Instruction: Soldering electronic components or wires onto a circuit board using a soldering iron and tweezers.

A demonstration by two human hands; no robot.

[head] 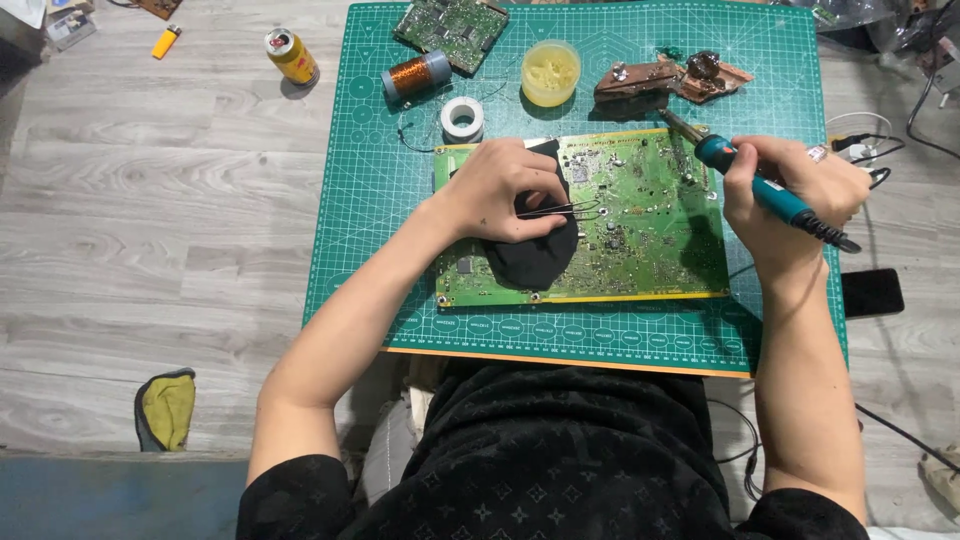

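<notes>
The left hand [500,190] hides part of the black cloth [535,255]; the cloth covers some of the green board [650,220]; a second board [450,28] is cut off by the top edge; the board's parts are too small to tell.

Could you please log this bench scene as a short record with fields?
surface: green cutting mat on grey wood floor
workpiece: green circuit board, flat on the mat
left hand: holds tweezers, rests on black cloth over the board
right hand: holds teal soldering iron, tip raised near the board's top edge
behind board: copper wire spool, solder reel, yellow tub, second board
off mat: can, lighter, phone
</notes>
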